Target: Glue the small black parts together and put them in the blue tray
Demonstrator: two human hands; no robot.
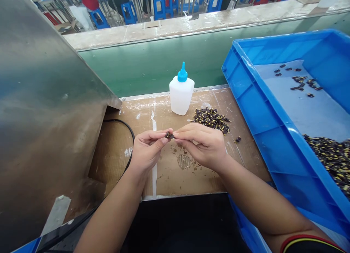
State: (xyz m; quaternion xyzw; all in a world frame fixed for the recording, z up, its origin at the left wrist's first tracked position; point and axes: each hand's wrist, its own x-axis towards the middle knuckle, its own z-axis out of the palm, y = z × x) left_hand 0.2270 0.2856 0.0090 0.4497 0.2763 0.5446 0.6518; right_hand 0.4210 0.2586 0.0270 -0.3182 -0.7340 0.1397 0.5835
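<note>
Tiny dark piece (169, 135) sits clamped between the fingertips of your left hand (147, 150) and right hand (201, 145), above scuffed cardboard (177, 183). Just beyond, yellow-flecked dark pieces (211, 120) lie heaped beside a white plastic squeeze bottle (181, 98) with a tapered blue nozzle (182, 73); a ribbed blue plastic crate (240, 96) stands to your right.

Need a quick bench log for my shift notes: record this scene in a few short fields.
hands: left hand and right hand together pinch a small dark piece
surface: brown cardboard bench top
on bench: white plastic squeeze bottle with blue cap; loose pile of dark, yellow-marked pieces
right side: blue plastic crate holding more dark pieces
</note>
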